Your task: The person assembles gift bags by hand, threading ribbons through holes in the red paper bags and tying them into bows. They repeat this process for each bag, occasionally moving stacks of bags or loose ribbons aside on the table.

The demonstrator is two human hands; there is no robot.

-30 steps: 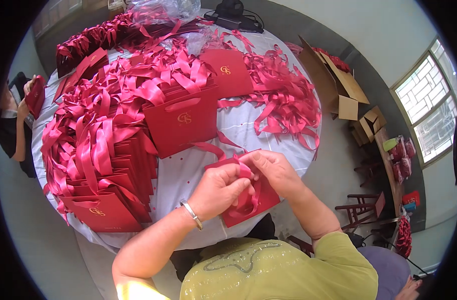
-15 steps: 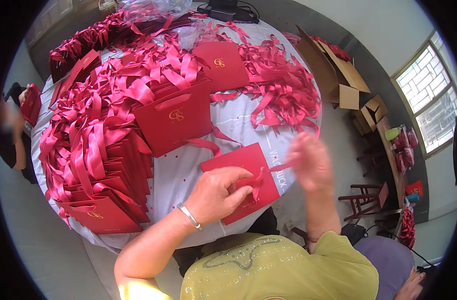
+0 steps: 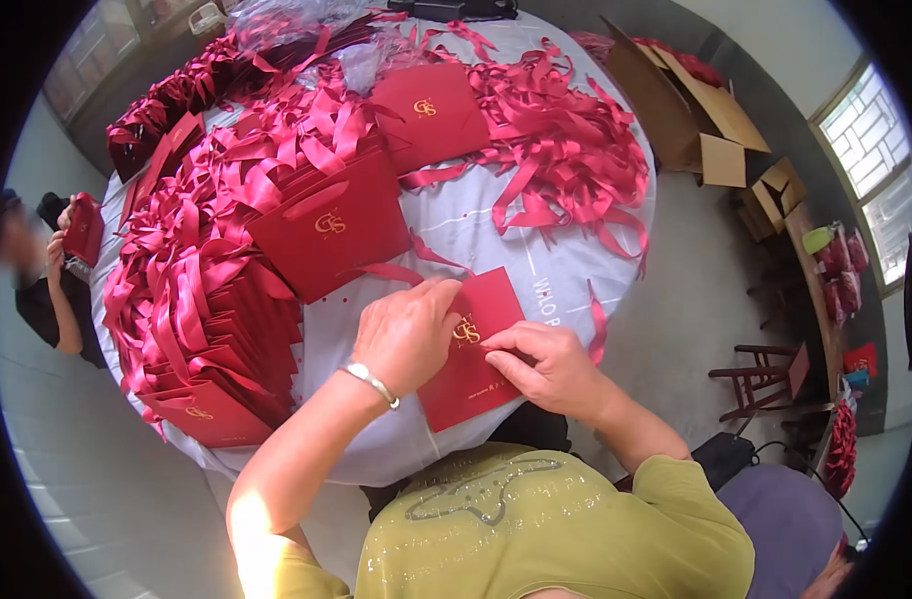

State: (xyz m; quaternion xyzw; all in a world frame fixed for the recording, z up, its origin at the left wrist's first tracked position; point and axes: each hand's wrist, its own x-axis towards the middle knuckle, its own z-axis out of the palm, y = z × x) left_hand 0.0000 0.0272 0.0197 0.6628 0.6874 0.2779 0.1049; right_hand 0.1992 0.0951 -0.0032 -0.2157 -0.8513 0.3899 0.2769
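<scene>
red card, smooth and faintly glossy, makes up the flat bag (image 3: 471, 374), a stiff rectangle with a small gold emblem stamped near its top. it lies face up on the pale cloth of the round worktop (image 3: 476, 230), at the rim nearest the person.

the left hand (image 3: 408, 334) lies palm down over the bag's upper left corner. its grip is loose and flat, pressing rather than clasping. the right hand (image 3: 551, 369) comes in from the bag's right edge, and its grip looks pinched, thumb and forefinger closed on the card just under the emblem.

risks, as i judge them:
- the bag sits so near the rim that a pull toward the body could slide it off the slick cloth.
- a hard pinch could crease the card or scuff the gold print.
- just right of the bag a single ribbon strip (image 3: 598, 324) hangs at the rim and could slip to the floor.
- left of the bag a long fanned stack of bags (image 3: 227, 319), topped with springy satin loops, leans outward, and a nudge from the left forearm might make it slump.

beyond the bag, one bag stands upright (image 3: 326, 230) against the stack. farther back a tangle of loose ribbons (image 3: 566, 150) lies limp and shiny. well left of the bag, another person's hand (image 3: 59, 245) holds a red bag of its own.
</scene>
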